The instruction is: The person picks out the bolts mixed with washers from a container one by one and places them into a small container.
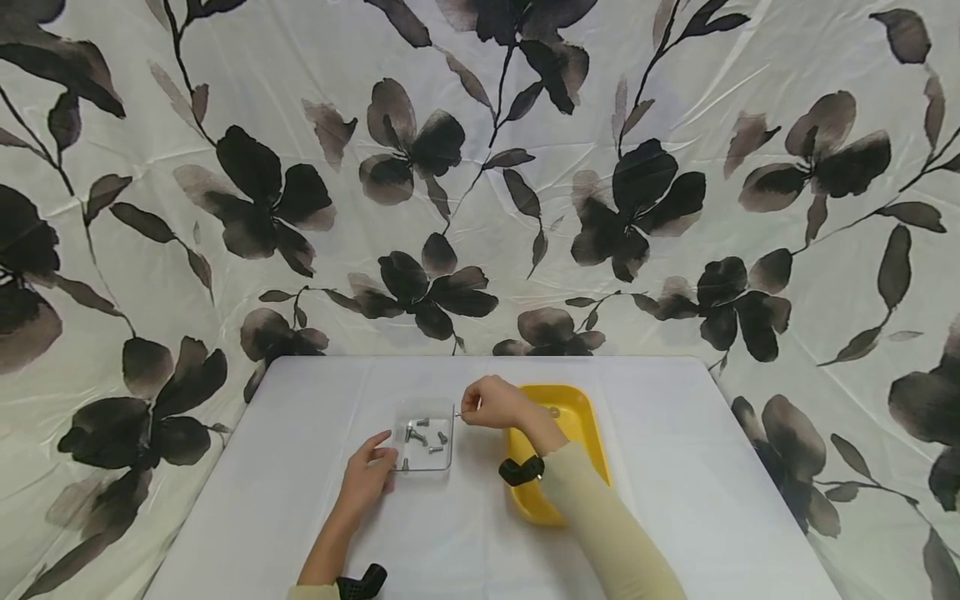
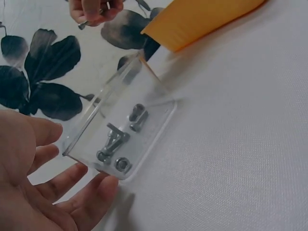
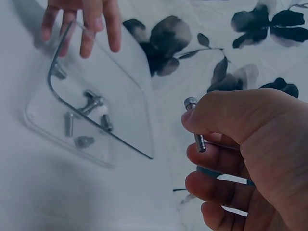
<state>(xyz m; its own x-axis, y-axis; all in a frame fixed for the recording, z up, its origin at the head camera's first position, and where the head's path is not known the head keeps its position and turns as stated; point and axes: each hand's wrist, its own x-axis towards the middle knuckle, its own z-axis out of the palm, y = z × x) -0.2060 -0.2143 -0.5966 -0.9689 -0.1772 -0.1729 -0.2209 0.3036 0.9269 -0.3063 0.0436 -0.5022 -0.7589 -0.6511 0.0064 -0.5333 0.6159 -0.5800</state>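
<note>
My right hand pinches a small metal bolt between thumb and index finger, its round head up and threaded end down in the right wrist view. It is just right of a clear plastic box, above the table. Inside the box lie several similar loose bolts. My left hand is at the box's near left corner, fingers relaxed and spread, fingertips right at the wall. In the left wrist view the box's open top faces up beside these fingers.
A yellow tray stands right of the box, under my right forearm; a small round object lies in its far part. Both stand on a white-covered table. A flowered cloth hangs behind the table's far edge.
</note>
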